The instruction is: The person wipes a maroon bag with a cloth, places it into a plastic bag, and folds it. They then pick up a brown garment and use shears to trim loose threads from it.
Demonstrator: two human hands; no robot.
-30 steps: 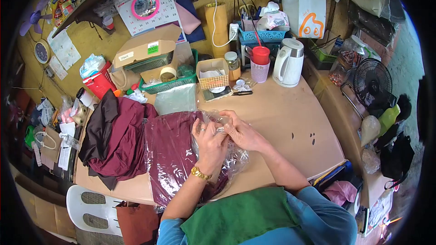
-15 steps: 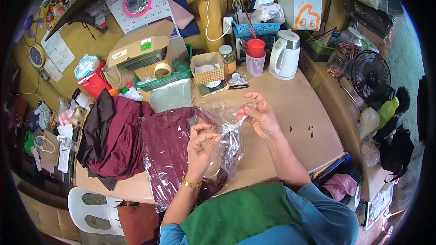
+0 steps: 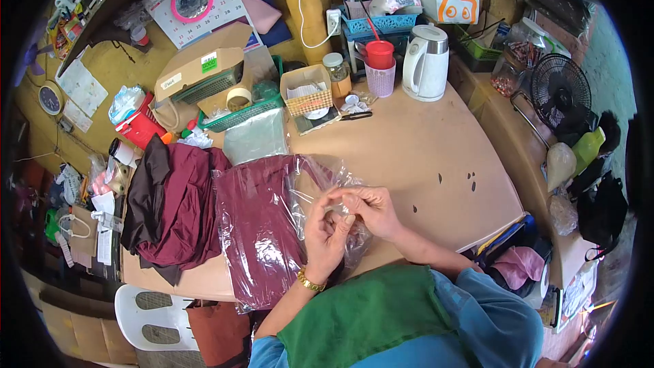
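Head camera view: the left hand (image 3: 324, 238) and the right hand (image 3: 375, 212) are meeting at the fingertips, apparently pinching loose film of the clear plastic bag (image 3: 264, 252); the exact finger contact is partly hidden. The bag is lying on the table (image 3: 402, 143), enclosing a folded maroon garment (image 3: 255, 194). The packed body is extending to the left of the grip, its long axis running from the far side toward the person. The left hand is sitting nearer to it.
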